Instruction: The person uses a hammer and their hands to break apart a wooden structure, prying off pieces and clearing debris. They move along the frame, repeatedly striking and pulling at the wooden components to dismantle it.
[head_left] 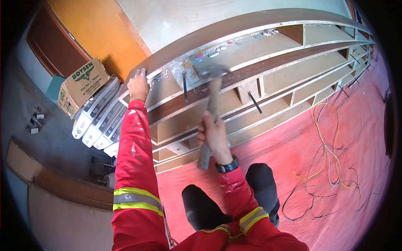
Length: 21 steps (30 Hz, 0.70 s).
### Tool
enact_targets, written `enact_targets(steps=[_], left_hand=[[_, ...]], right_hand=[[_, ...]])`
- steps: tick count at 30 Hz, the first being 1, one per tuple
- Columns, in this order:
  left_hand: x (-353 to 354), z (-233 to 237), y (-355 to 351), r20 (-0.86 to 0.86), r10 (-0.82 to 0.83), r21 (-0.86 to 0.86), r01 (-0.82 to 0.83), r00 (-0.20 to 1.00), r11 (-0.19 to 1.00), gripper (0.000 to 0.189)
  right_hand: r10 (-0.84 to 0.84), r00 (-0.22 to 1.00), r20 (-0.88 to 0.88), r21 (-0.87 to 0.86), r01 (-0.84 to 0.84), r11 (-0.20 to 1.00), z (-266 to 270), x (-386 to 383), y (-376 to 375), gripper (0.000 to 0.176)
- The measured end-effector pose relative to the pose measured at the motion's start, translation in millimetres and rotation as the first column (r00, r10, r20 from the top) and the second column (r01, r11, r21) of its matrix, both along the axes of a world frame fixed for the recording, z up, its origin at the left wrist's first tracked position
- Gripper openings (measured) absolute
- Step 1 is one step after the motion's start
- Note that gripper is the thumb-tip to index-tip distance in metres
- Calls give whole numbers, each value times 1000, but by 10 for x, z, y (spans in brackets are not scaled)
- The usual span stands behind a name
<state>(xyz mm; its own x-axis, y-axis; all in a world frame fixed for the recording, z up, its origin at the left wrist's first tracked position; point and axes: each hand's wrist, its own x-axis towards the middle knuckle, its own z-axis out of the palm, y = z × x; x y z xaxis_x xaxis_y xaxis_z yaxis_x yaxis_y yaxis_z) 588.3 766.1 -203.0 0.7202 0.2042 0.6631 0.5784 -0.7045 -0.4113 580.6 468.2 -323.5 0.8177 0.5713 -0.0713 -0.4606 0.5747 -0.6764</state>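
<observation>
A person's right hand (214,136) grips a hammer (214,97) by its handle, head raised over a plywood shelf frame (272,50), apparently mid-swing, while the left hand (138,85) clasps the frame's top edge; a true blow needs steady aim

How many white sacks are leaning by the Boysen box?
4 white sacks in a row right of the Boysen box: first, second, third, fourth against the left sleeve, which may hide more.

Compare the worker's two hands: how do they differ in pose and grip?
The left hand rests on the top edge of the wooden frame, arm stretched out; the right hand is fisted round a hammer, nearer the body. The right wrist bears a black watch; the left shows none. Both sleeves are red.
</observation>
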Motion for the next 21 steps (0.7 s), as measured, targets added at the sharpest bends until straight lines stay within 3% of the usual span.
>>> enact_targets(steps=[3, 4, 6, 7, 9, 10, 11, 12, 13, 14, 15, 16, 17, 20, 21], left_hand=[[60, 105, 4, -6, 23, -20, -23, 1000, 1000, 38], [69, 79, 72, 2, 12, -2, -12, 1000, 1000, 38], [154, 100, 109, 12, -7, 13, 7, 1000, 1000, 38], [142, 115, 70, 4, -6, 2, 6, 1000, 1000, 38], [122, 105, 39, -7, 9, -8, -9, 1000, 1000, 36], [124, 109, 15, -6, 22, -3, -22, 1000, 1000, 35], [112, 109, 5, -6, 35, 5, -35, 999, 999, 34], [132, 103, 22, 25, 41, 16, -41, 999, 999, 33], [138, 146, 41, 26, 42, 6, -42, 999, 999, 32], [120, 169, -25, 20, 41, -14, -41, 999, 999, 31], [111, 132, -85, 15, 39, -43, -38, 999, 998, 31], [62, 57, -118, -1, 54, -57, -54, 999, 997, 32], [-42, -44, -103, -39, 71, -65, -74, 997, 995, 32], [101, 77, 18, 65, 39, 22, -41, 997, 999, 35], [36, 0, -23, 24, 51, -30, -50, 998, 998, 36]], right_hand=[[-408, 898, 168, 128, 390, 912, -92, 90, -354, 36], [-595, 758, 267, 112, 589, 800, -79, 137, -549, 40], [-922, 312, 230, 422, 822, 384, 118, 321, -916, 43], [-949, 314, 14, 567, 780, 266, 251, 360, -1133, 46], [-995, 98, -6, 873, 485, 43, 469, 486, -1655, 51], [-996, 47, -70, 875, 483, -38, 508, 535, -1665, 49], [-993, 39, -109, 801, 595, -64, 435, 551, -1477, 47], [-993, 57, -104, 671, 741, -28, 320, 549, -1187, 45], [-982, 184, -27, 480, 864, 149, 120, 514, -710, 43], [-896, 438, 68, 313, 844, 436, -126, 427, -144, 41], [-677, 724, 134, 196, 651, 734, -235, 240, 386, 39], [-328, 931, 161, 109, 313, 943, -365, 84, 808, 36], [-87, 986, 140, 42, 82, 996, -412, 31, 914, 34], [-146, 979, 143, 23, 144, 989, -498, 71, 564, 29], [-172, 974, 145, 3, 173, 985, -449, 72, 439, 27]])
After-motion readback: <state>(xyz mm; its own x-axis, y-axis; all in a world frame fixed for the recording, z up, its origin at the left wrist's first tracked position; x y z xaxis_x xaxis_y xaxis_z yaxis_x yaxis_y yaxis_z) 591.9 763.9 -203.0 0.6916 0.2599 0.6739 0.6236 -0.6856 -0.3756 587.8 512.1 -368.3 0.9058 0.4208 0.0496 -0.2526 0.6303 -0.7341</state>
